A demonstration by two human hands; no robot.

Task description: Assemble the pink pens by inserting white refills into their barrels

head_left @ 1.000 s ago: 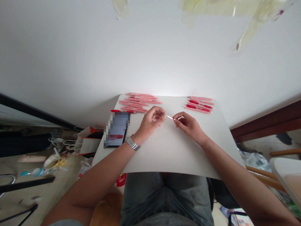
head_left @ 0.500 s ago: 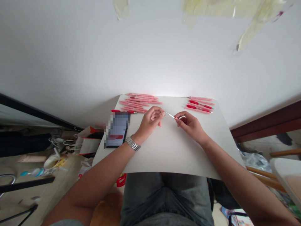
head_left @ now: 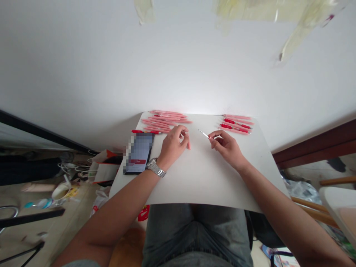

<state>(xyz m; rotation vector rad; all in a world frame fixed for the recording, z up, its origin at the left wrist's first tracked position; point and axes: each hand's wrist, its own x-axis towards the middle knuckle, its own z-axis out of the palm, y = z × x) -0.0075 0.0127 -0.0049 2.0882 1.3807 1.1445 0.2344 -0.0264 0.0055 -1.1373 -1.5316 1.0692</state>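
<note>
A phone [head_left: 143,148] lies on the white table [head_left: 200,178] near the left hand [head_left: 172,144].

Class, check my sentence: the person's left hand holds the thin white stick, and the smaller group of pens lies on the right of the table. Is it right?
No: the head view shows the right hand, not the left hand, holding the thin white stick. The smaller group of pens lies on the right of the table.

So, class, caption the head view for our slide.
Right hand holding a slim white stick, reddish pens on the table beyond.
</note>
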